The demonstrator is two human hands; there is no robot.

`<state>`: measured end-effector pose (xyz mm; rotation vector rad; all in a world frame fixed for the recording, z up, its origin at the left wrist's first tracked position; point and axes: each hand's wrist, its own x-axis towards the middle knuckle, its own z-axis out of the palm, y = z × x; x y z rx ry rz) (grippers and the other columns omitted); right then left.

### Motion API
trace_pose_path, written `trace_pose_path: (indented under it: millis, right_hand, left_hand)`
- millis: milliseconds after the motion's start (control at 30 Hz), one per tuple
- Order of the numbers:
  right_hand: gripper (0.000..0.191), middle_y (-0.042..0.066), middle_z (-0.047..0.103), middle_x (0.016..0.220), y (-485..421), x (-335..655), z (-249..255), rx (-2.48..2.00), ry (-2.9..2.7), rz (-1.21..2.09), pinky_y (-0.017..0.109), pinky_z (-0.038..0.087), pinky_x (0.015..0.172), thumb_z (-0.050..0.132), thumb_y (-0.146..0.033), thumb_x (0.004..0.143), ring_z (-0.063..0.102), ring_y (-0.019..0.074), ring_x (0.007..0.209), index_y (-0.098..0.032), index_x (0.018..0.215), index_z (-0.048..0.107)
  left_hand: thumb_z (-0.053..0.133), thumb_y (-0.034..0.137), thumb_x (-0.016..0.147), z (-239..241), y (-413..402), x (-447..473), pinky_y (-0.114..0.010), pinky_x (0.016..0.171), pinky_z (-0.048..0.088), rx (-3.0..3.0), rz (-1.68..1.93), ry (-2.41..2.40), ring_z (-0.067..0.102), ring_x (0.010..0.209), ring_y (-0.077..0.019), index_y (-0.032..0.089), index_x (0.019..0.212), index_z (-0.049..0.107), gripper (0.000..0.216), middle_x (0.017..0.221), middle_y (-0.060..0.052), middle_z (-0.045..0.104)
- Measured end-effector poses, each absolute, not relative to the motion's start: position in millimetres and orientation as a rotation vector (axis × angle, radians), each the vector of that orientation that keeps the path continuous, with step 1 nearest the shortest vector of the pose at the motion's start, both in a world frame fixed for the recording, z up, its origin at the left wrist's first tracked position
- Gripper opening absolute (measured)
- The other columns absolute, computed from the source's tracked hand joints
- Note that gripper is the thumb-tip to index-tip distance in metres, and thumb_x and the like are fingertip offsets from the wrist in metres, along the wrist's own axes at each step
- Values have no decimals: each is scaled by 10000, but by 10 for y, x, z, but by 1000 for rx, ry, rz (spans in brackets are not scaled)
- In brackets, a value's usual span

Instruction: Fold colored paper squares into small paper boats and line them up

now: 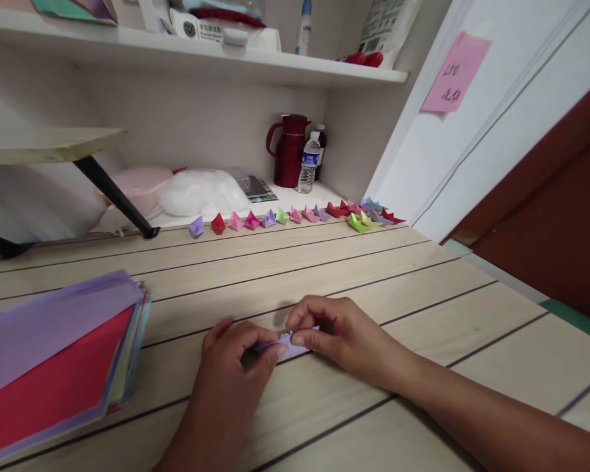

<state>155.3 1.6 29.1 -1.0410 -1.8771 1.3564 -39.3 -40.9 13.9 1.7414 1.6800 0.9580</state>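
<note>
A small folded piece of lilac paper lies between my two hands, low over the wooden table. My left hand pinches its left end between thumb and forefinger. On the other side, my right hand has its thumb and bent fingers closed on the paper's upper right part. Small crumpled or pleated edges stand up at the paper's middle. My fingers cover both ends, so its full shape is hidden.
Several small folded paper boats line the table's far edge, with more bunched at the right. Coloured paper sheets are stacked at left. Behind stand a small wooden stand, a dark red jug and a water bottle.
</note>
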Motion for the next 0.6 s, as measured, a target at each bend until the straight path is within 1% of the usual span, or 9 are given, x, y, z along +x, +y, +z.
trace_pose_path:
  millis: [67,100,167,233,300,367,433,533,600]
  right_hand:
    - [125,-43,625,715,19,1559,288,-1039,-1910,1326,231,414,603,690,-197,868,550,118,641,-203,992,670]
    - [120,-48,621,706,22,1565,289,-1042,-1982,1257,236,411,611,683,-170,871,547,118,637,-212,982,668]
    - [108,-41,644,715,30,1581,294,-1056,-2189,1003,271,417,694,686,-124,865,567,136,695,-224,908,684]
    - [121,-23,676,764,35,1599,292,-1065,-2360,700,332,397,803,717,-118,849,579,173,808,-237,865,699]
    - [120,-3,684,840,36,1611,277,-1079,-2431,510,371,370,848,733,-140,848,565,205,893,-251,884,705]
    - [113,12,667,896,34,1616,254,-1089,-2456,457,372,365,840,718,-151,859,553,214,919,-254,903,702]
    - [110,16,646,913,34,1615,232,-1093,-2461,464,364,366,828,706,-150,862,547,214,920,-249,907,695]
    - [116,13,628,913,36,1612,215,-1087,-2462,485,356,363,814,700,-144,853,536,213,912,-244,908,679]
    - [128,13,624,927,36,1613,212,-1086,-2463,486,351,358,802,692,-135,847,532,214,913,-243,914,669]
  left_hand:
    - [641,326,748,159,-408,-377,-576,1096,330,1776,964,1663,673,772,-207,303,683,705,94,703,51,730]
    - [623,312,767,160,-408,-372,-585,1092,332,1806,970,1653,673,756,-202,302,689,701,111,707,53,731]
    - [588,286,804,144,-409,-371,-588,1073,346,1878,981,1655,671,735,-195,298,700,692,148,708,56,731]
    - [575,273,819,121,-410,-380,-550,998,407,1957,971,1689,662,748,-201,284,697,684,164,728,38,723]
    - [554,298,840,110,-410,-398,-482,873,460,2016,942,1718,648,789,-216,262,681,672,201,777,2,704]
    - [505,340,881,122,-409,-425,-428,786,465,2021,902,1701,636,829,-225,247,684,658,266,820,-21,680]
    - [453,367,916,155,-408,-459,-407,764,461,1998,872,1638,632,845,-225,245,723,652,303,828,-24,674]
    - [432,374,927,217,-413,-514,-390,752,465,1973,840,1577,631,860,-221,258,836,656,268,857,-19,690]
    - [446,374,920,243,-421,-542,-371,723,466,1962,833,1577,628,852,-218,259,850,640,236,862,-18,689]
